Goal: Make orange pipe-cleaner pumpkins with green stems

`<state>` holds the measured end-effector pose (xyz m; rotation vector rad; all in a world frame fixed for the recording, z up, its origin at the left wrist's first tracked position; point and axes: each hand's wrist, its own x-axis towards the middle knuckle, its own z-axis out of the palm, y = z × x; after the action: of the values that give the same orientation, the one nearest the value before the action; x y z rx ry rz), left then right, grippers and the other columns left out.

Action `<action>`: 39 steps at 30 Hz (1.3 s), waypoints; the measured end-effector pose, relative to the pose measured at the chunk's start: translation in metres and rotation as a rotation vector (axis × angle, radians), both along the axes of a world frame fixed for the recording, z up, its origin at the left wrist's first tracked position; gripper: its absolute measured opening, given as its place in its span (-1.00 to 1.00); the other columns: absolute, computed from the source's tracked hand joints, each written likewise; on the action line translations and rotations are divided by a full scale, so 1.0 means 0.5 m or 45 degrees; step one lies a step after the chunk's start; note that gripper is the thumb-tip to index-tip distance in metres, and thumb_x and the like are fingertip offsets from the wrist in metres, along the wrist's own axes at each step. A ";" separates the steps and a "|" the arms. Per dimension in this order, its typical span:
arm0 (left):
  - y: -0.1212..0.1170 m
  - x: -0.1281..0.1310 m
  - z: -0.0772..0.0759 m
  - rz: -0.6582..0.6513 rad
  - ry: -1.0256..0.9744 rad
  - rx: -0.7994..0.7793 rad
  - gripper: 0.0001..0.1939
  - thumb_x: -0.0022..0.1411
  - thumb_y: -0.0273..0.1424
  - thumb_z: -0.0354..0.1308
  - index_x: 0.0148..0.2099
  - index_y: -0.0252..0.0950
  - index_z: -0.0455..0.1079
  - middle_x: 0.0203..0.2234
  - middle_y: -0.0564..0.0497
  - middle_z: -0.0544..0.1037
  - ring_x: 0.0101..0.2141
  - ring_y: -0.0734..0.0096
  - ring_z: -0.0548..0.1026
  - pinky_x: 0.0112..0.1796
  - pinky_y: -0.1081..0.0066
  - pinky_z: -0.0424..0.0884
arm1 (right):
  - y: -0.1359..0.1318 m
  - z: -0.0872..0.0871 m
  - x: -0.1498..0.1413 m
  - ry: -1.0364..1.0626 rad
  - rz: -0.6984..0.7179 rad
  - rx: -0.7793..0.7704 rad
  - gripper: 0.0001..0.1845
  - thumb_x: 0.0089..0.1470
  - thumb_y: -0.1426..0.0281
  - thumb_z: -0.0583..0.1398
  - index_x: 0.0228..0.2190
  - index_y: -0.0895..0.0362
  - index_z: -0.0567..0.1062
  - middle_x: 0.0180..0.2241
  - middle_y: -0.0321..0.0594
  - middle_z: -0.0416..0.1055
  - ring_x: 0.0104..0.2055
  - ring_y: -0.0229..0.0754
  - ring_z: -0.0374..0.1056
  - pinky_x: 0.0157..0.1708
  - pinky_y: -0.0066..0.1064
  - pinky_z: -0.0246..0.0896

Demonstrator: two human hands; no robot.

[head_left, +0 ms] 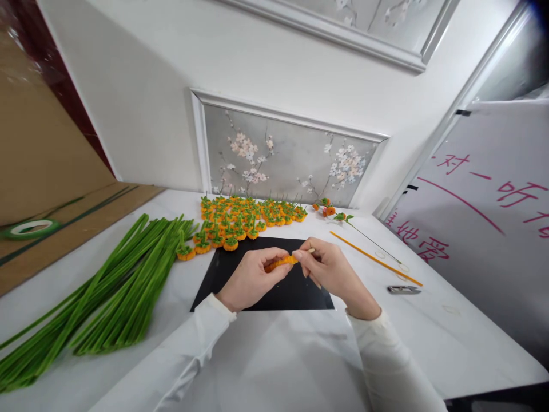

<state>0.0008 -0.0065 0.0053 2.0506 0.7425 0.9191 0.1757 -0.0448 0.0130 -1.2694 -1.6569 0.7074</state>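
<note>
Over a black mat [261, 297], my left hand [255, 276] is closed around a coiled orange pipe cleaner [281, 263]. My right hand [328, 269] pinches a thin pale stick [311, 250] at the right end of that orange piece. Fingers hide part of the coil and most of the stick. Just behind the hands sit many small orange pumpkin-like pieces [230, 244] with green tops, in a dense group. To the left lies a large bundle of green pipe cleaners [124, 292].
On the right rest a straight orange pipe cleaner [377, 258], small thread snips [404, 289] and several thin pale rings [451, 310]. A green-stemmed sprig with orange heads [329, 211] lies near the wall. A tape roll [32, 229] sits on cardboard at far left.
</note>
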 end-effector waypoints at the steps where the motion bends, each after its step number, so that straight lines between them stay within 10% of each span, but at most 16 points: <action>1: -0.001 0.000 0.000 0.004 0.009 0.000 -0.81 0.19 -0.35 0.05 -0.34 -0.35 0.42 -0.56 0.11 0.30 -0.52 0.55 0.18 -0.51 0.53 0.11 | 0.000 0.000 -0.001 0.003 0.001 0.001 -0.71 0.12 0.19 0.13 -0.51 0.12 0.32 -0.69 -0.42 0.30 -0.79 -0.44 0.11 -0.79 -0.61 -0.04; 10: -0.010 0.000 0.007 0.073 0.077 0.128 -0.83 0.21 -0.37 0.02 -0.36 -0.33 0.38 -0.57 0.13 0.30 -0.53 0.56 0.19 -0.51 0.52 0.10 | -0.002 -0.001 -0.001 0.027 0.011 0.033 -0.74 0.12 0.20 0.14 -0.47 0.11 0.33 -0.68 -0.43 0.29 -0.78 -0.44 0.10 -0.78 -0.59 -0.04; 16: -0.002 -0.013 0.021 -0.099 -0.047 -0.208 -0.55 0.12 -0.34 0.18 0.06 -0.23 0.22 -0.35 0.05 0.49 -0.36 0.42 0.44 -0.31 0.43 0.34 | -0.001 0.001 0.013 -0.035 0.036 0.185 -0.87 0.09 0.32 0.17 -0.42 0.12 0.42 -0.65 -0.41 0.27 -0.67 -0.39 0.15 -0.65 -0.55 0.06; 23: 0.004 -0.027 0.034 -0.383 -0.016 -0.470 -0.76 0.16 -0.29 0.15 -0.18 -0.35 0.39 -0.35 -0.02 0.50 -0.48 0.55 0.34 -0.44 0.49 0.28 | -0.002 0.000 0.017 -0.055 0.150 0.274 -0.88 0.07 0.36 0.20 -0.45 0.13 0.48 -0.54 -0.31 0.42 -0.59 -0.35 0.24 -0.57 -0.50 0.15; 39: 0.003 -0.015 0.021 -0.214 -0.124 -0.419 -0.83 0.08 -0.33 0.19 -0.38 -0.34 0.34 -0.55 0.12 0.36 -0.52 0.57 0.28 -0.44 0.49 0.24 | -0.004 0.006 0.017 -0.218 0.192 0.308 -0.86 0.09 0.38 0.18 -0.42 0.07 0.56 -0.41 -0.24 0.50 -0.39 -0.23 0.38 -0.39 -0.43 0.27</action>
<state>-0.0065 -0.0048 0.0157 1.7369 0.6136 0.7417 0.1840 -0.0467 0.0158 -1.0644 -1.9297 0.4794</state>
